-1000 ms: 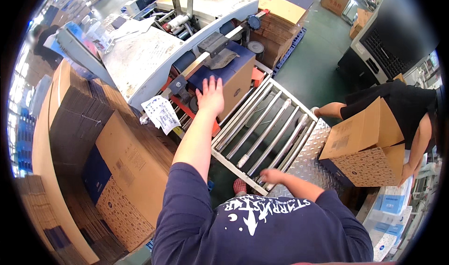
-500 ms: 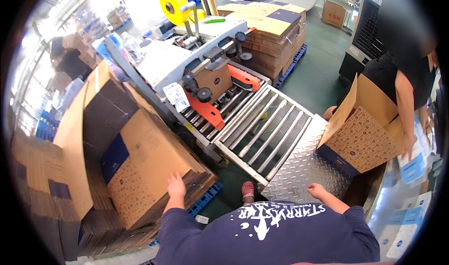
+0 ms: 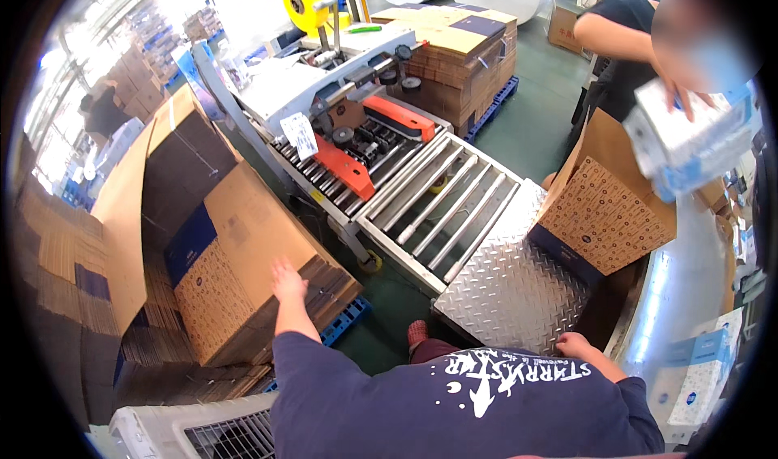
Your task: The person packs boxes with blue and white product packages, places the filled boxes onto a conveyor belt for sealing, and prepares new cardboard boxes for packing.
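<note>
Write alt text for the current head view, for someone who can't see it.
The wearer's left hand is at a stack of flat cartons, the right hand by a metal plate's edge. Ahead are a roller conveyor and an orange-railed machine; on the right, a co-worker holds a blue-and-white pack at an open carton.

Strong light pours in from the far left, bleaching that side almost white. Nearer, the flat cartons [image 3: 251, 236] look evenly lit; the steel tread plate [image 3: 519, 285] glints, and white glare streaks a smooth surface [image 3: 673, 297] at right. Shade darkens the gaps in the roller conveyor [image 3: 438, 200]. The co-worker's head [image 3: 701, 42] is blurred. Outer edges bow, corners black.
</note>
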{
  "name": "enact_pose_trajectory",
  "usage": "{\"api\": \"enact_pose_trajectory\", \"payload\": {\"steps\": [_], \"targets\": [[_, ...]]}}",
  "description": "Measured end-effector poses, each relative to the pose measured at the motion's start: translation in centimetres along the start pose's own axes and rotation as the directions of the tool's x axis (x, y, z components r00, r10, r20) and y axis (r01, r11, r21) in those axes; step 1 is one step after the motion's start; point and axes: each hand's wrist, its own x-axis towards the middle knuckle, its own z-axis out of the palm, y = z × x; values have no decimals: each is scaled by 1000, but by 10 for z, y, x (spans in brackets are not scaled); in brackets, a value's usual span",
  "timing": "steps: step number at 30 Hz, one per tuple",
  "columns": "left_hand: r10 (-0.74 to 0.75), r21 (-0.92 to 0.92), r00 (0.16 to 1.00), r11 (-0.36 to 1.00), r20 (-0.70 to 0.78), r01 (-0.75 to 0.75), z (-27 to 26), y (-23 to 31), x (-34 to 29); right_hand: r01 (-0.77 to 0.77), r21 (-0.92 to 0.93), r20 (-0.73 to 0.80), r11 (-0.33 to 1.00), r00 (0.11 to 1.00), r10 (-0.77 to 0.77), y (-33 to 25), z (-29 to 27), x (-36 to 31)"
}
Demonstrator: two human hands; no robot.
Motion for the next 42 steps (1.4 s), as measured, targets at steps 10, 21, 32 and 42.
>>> {"api": "enact_pose_trajectory", "payload": {"steps": [10, 21, 32, 42], "targets": [[134, 304, 989, 947, -70, -106, 56, -15, -13, 37, 125, 165, 992, 985, -58, 2, 78, -17], [129, 229, 977, 959, 169, -166, 18, -32, -25, 70, 283, 99, 957, 990, -102, -65, 66, 26], [250, 200, 964, 944, 85, -263, -81, -41, -57, -29, 820, 115, 571, 987, -114, -36, 102, 29], [655, 448, 208, 681, -726, -579, -379, 102, -200, -4, 996, -22, -93, 960, -278, -95, 47, -14]]}}
